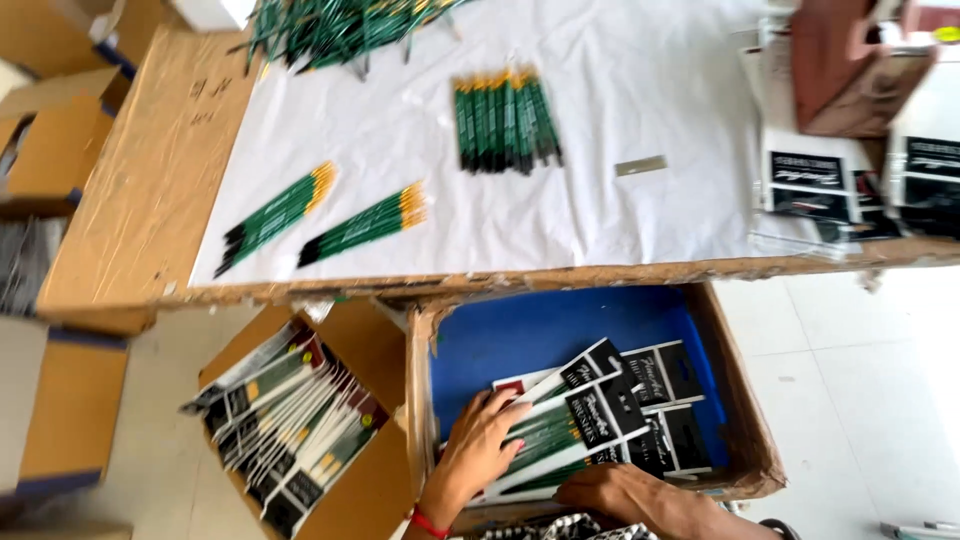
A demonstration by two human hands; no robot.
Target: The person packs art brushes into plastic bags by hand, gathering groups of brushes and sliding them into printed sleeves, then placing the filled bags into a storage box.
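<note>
A cardboard-topped table [150, 200] covered by a white sheet [600, 150] fills the upper view, with bundles of green brushes [505, 122] lying on the sheet and two smaller bundles [365, 224] nearer the front edge. Below the table edge sit two open cartons: a brown one [370, 490] at left, packed with upright brush packets [290, 420], and a blue-lined carton [560, 330] at right. In the blue-lined carton lies a fanned stack of packaged brush sets [580, 420], black header cards up and to the right, their long axes running diagonally from lower left to upper right. The left hand [480, 445] lies flat on the stack's lower left end, fingers spread over the top packets, pressing rather than closing round them. The right hand [620, 490] rests at the stack's near edge, fingers curled along the lowest packets; whether it grips one cannot be told. The left hand is nearer the middle of the stack. More black cards [810, 185] lie on the table at far right.
</note>
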